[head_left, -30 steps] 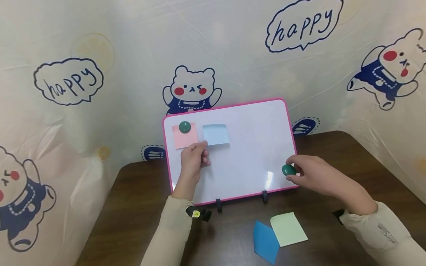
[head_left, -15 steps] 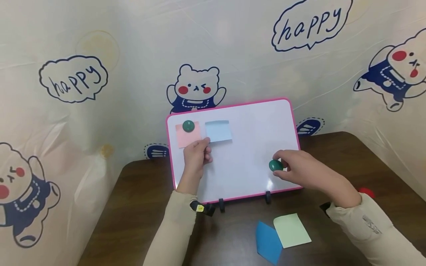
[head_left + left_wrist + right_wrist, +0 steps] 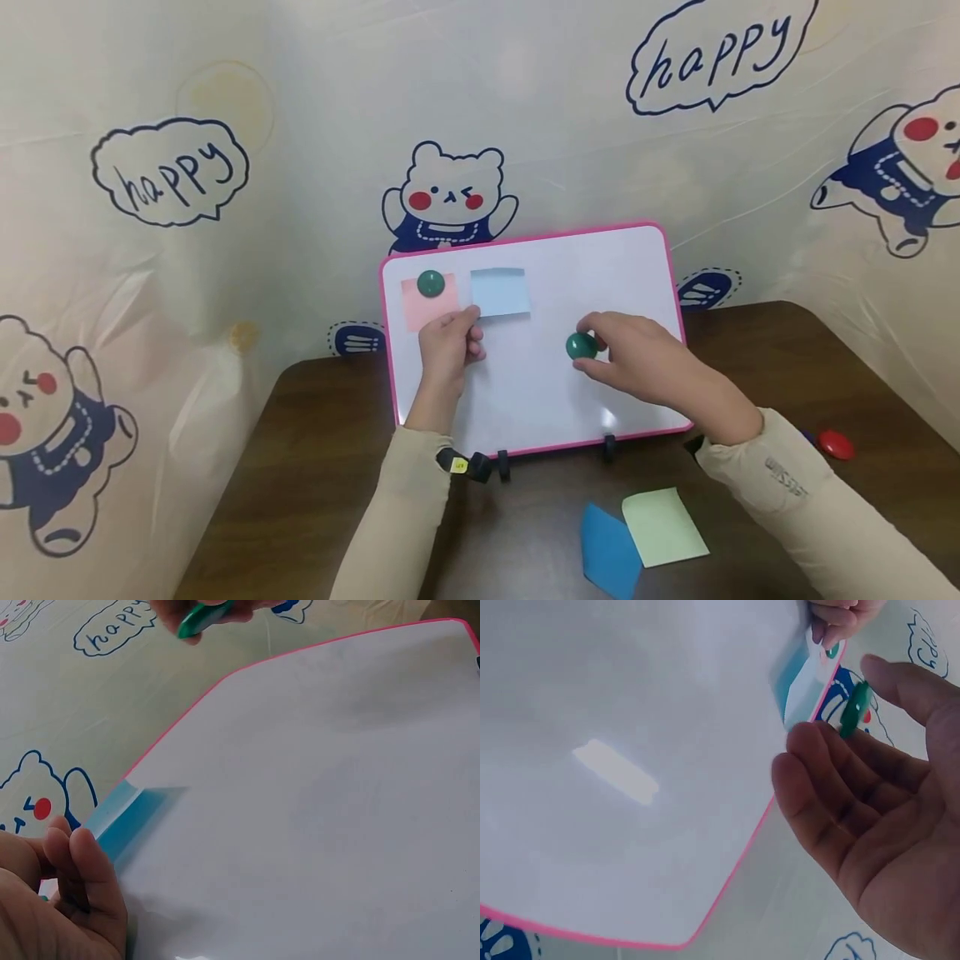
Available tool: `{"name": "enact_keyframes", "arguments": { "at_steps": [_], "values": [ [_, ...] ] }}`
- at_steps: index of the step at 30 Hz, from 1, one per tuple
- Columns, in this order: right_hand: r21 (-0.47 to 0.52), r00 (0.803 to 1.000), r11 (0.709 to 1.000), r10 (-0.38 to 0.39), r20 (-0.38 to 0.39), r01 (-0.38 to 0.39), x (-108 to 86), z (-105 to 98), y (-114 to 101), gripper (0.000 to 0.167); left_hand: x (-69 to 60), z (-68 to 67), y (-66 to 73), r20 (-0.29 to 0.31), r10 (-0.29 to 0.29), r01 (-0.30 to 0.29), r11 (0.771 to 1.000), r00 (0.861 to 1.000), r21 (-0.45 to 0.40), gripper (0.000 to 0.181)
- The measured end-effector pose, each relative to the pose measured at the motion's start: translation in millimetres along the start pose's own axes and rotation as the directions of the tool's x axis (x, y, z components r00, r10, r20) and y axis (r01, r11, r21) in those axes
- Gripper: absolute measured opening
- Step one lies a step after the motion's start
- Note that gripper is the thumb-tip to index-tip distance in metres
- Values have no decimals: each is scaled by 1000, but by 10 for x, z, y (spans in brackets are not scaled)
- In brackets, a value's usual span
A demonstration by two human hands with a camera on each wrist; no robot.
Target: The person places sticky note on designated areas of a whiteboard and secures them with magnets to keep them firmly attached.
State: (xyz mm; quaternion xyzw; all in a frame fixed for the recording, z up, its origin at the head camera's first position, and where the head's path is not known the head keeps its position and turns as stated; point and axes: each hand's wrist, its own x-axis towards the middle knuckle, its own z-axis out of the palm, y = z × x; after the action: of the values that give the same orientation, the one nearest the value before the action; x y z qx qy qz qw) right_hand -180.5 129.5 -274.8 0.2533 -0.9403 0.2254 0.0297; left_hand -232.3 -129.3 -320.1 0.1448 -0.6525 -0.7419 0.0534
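Note:
A light blue sticky note [image 3: 501, 292] lies against the upper part of a pink-edged whiteboard [image 3: 540, 375]. My left hand [image 3: 447, 346] pinches this note by its lower left corner, thumb in front. Between the thumb and fingers of my right hand [image 3: 645, 354] is a round green magnet [image 3: 581, 346], held in front of the board, right of and below the note. In the right wrist view the magnet [image 3: 856, 709] is seen edge-on, apart from the board. To the left, a pink sticky note [image 3: 420, 304] hangs under another green magnet [image 3: 431, 283], partly hidden by my left hand.
On the dark wooden table [image 3: 525, 533] lie a blue note [image 3: 611, 550] and a pale green note [image 3: 664, 527], touching. A red magnet [image 3: 836, 444] lies at the right, near my sleeve. Black stand feet [image 3: 504, 465] support the board; a printed curtain [image 3: 315, 167] hangs behind.
My right hand has carried the green magnet leftward and up across the board, closer to the light blue note. The left hand keeps its pinch on the note. The red magnet has come into view.

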Motion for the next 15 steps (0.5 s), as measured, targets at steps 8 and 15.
{"name": "enact_keyframes", "arguments": {
  "at_steps": [8,15],
  "values": [
    [-25,990,998,-61,-124,58,406,65,-227,46,-10,-3,-5,-9,-11,11,1000,1000,7,23],
    [-96,981,991,-108,-158,94,805,52,-344,47,-28,-3,-12,-16,3,-3,1000,1000,7,23]
  ]
}}
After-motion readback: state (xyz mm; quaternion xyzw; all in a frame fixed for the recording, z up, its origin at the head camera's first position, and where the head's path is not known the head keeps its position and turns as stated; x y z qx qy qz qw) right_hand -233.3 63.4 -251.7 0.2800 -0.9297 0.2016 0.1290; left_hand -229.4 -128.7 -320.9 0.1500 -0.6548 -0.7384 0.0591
